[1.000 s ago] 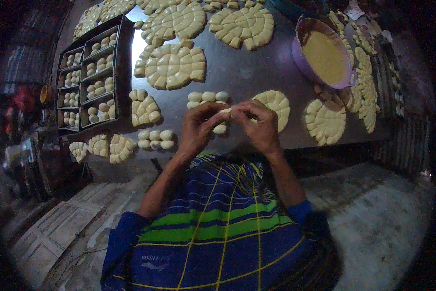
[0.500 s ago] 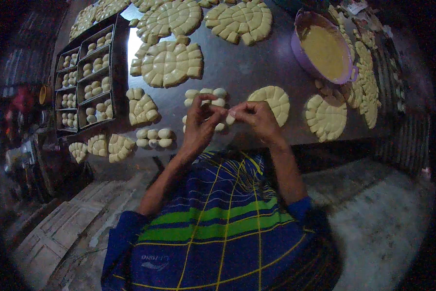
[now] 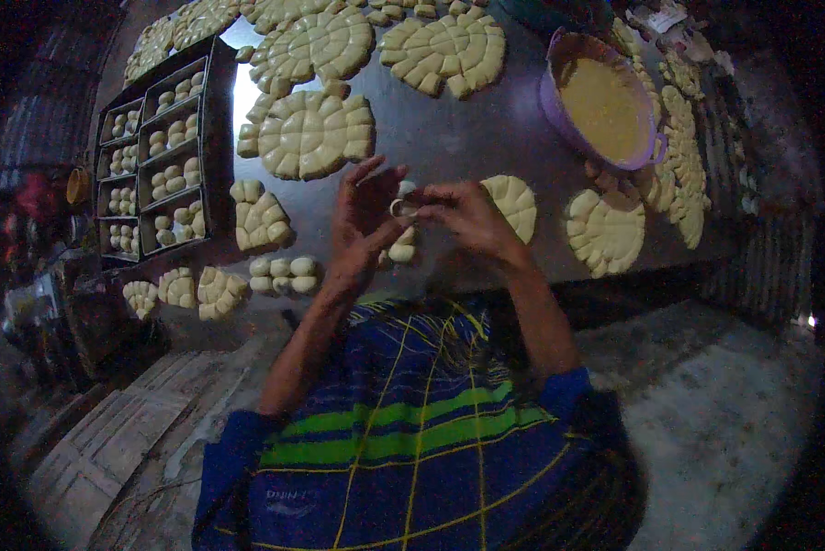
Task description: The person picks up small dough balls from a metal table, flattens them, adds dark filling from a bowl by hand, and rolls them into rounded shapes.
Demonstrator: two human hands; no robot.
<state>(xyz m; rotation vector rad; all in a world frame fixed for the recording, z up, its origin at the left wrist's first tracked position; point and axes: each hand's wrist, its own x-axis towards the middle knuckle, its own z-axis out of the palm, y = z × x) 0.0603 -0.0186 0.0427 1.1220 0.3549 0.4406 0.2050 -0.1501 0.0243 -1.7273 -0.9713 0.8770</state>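
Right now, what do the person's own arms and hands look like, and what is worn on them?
Both forearms are bare and slim, coming up from the lower edge. The left hand and right hand wear no gloves; no ring, watch or bracelet can be made out. Blue sleeves end near the elbows, pushed up. They belong to a blue garment with green bands and thin yellow lines.

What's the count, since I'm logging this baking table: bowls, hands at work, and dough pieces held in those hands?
Purple bowl of yellow filling: 1
Hands, left hand and right hand: 2
Dough piece pinched between them: 1
Total: 4
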